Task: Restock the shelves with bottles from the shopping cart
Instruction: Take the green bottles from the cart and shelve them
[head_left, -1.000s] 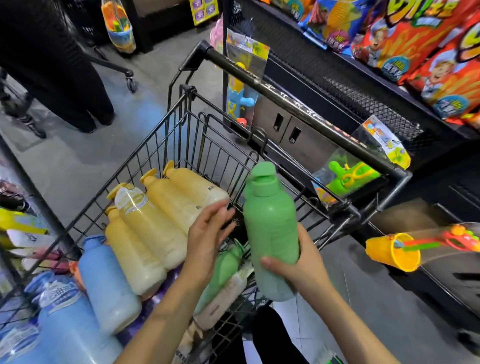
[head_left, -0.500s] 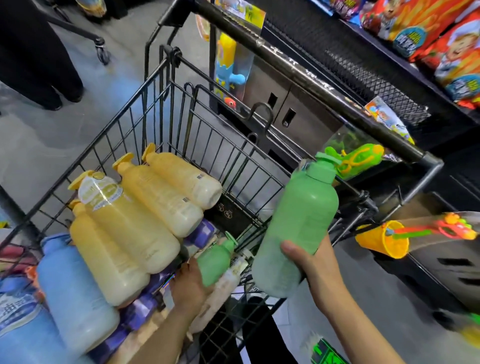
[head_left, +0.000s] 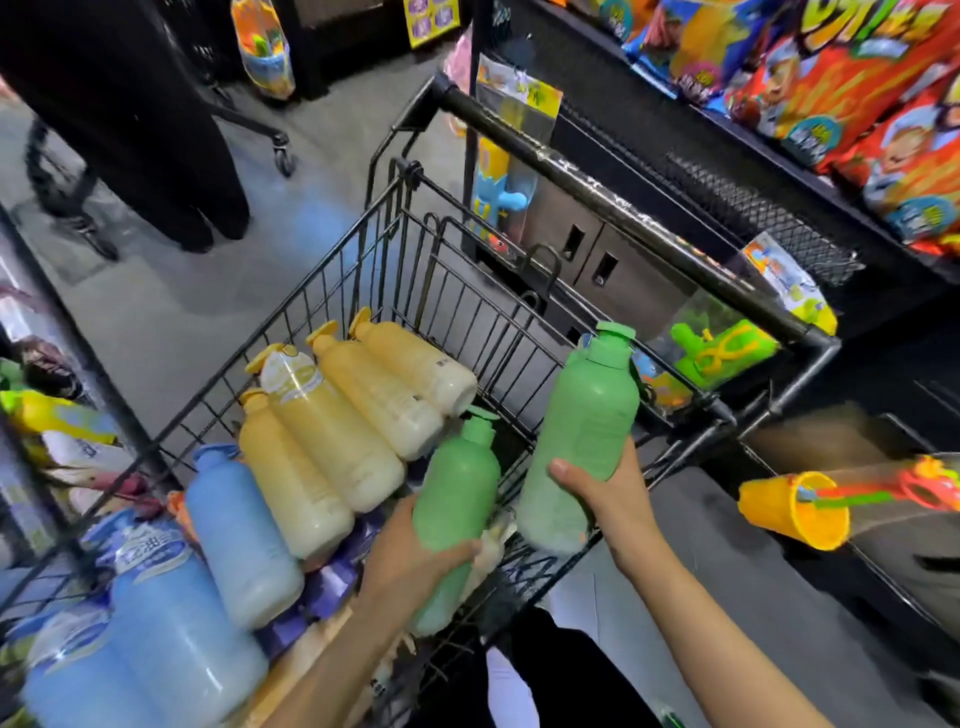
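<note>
A black wire shopping cart (head_left: 332, 291) stands in front of me. My right hand (head_left: 608, 493) grips a large green bottle (head_left: 587, 431) by its lower half, above the cart's near right corner. My left hand (head_left: 410, 556) grips a smaller green bottle (head_left: 457, 493), lifted out of the cart and tilted upright. Several yellow bottles (head_left: 332, 431) lie side by side in the cart. Blue bottles (head_left: 234, 530) lie at the lower left.
A shelf (head_left: 779, 156) with bright snack bags runs along the right. Hanging toy packs (head_left: 722, 348) and an orange toy cup (head_left: 789, 509) stick out near the cart handle (head_left: 623, 213). A person in black (head_left: 156, 130) stands on the far left beside another cart's wheel (head_left: 284, 156).
My left hand reached down into the cart, took hold of the smaller green bottle and lifted it up. My right hand kept the large green bottle and shifted it slightly right.
</note>
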